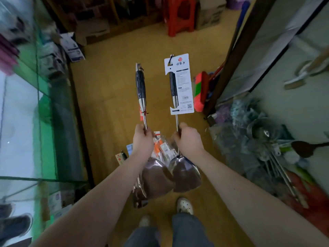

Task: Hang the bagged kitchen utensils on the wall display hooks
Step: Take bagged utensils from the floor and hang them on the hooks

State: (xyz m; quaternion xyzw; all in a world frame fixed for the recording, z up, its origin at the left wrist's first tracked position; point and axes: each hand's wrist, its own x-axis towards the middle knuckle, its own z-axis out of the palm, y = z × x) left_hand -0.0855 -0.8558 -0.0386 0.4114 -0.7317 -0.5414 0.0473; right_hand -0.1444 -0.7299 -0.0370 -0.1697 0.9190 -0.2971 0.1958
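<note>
My left hand [143,139] grips the metal shaft of a steel spatula [141,90] with a dark handle, held handle-up, its blade near my left forearm. My right hand [188,139] grips the shaft of a second steel spatula [175,97], also handle-up, with a white label card [183,84] clipped round its handle. Both blades [185,177] look wrapped in plastic film. Below my hands, several bagged utensils [162,148] with orange parts lie on the floor.
A glass counter [26,122] runs along the left. On the right, a wall panel [292,90] carries hanging tools, with a heap of metal ladles and spoons [267,148] below it. A red plastic stool [179,15] and cardboard boxes stand at the far end. A broom [201,90] leans on the right.
</note>
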